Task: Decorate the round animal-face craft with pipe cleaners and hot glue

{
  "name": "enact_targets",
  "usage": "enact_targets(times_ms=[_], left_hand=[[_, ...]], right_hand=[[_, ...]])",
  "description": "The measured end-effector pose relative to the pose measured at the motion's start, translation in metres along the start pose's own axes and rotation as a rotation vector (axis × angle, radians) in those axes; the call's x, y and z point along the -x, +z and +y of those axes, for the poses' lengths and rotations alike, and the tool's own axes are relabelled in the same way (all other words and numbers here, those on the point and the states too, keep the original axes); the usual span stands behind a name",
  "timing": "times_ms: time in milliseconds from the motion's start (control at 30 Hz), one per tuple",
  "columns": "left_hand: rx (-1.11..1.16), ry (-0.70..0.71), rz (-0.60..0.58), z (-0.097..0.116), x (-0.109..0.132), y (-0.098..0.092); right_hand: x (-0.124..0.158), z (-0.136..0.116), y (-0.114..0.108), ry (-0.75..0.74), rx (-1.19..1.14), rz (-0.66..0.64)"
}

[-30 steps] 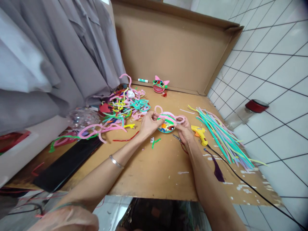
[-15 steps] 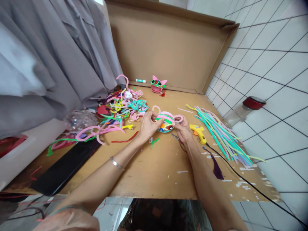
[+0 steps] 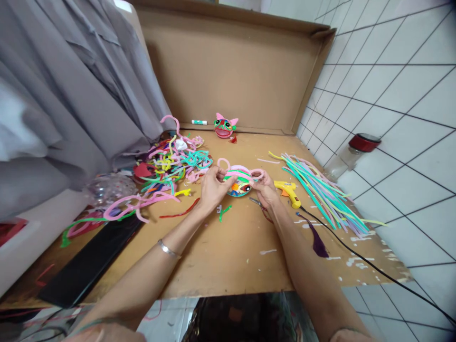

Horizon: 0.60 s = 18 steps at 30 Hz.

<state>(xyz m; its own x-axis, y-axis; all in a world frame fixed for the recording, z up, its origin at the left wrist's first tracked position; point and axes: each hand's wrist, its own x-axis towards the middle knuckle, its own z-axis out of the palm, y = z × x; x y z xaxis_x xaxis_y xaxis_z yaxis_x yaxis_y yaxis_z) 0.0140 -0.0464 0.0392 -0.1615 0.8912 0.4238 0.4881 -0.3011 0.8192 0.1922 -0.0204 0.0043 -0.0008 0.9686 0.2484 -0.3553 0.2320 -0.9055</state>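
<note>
Whole view has slid: table (image 3: 228, 266), both hands and the piece all sit further left in frame than a second ago; hands vs. table hardly changed, same grip. Round colourful piece (image 3: 238, 191) with pink loops, green band and a painted eye is at frame centre, held between both hands just over the table. Left hand (image 3: 213, 187): fingers closed in a pinch, thumb on the front by the green band. Right hand (image 3: 266, 190): fingers nearly closed, thumb and fingertips on the right edge by a pink loop. Scissors (image 3: 255, 202) just below the right hand, partly hidden.

Containers: clear jar (image 3: 340, 164), red-and-dark lid on, right of frame, contents can't tell. White box (image 3: 67, 218), left edge, something red (image 3: 12, 230) inside, can't tell what. Large cardboard box (image 3: 228, 71) stands at top centre, open side facing camera; green-and-white tube (image 3: 199, 122) and finished-looking animal head (image 3: 223, 127) at its lower edge. Dark bag (image 3: 221, 318), bottom centre, below table edge, contents hidden.

Rest: tangled stems (image 3: 197, 160) centre left, straight stems (image 3: 320, 194) right, yellow glue gun (image 3: 290, 192) beside right hand, purple tassel (image 3: 318, 242) lower right.
</note>
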Motion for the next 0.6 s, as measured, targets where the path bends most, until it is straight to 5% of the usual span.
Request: enact_targets(times_ms=[600], left_hand=[[0.013, -0.05, -0.02, -0.0052, -0.0038, -0.001]], right_hand=[[0.0011, -0.0008, 0.0053, 0.007, -0.022, -0.033]])
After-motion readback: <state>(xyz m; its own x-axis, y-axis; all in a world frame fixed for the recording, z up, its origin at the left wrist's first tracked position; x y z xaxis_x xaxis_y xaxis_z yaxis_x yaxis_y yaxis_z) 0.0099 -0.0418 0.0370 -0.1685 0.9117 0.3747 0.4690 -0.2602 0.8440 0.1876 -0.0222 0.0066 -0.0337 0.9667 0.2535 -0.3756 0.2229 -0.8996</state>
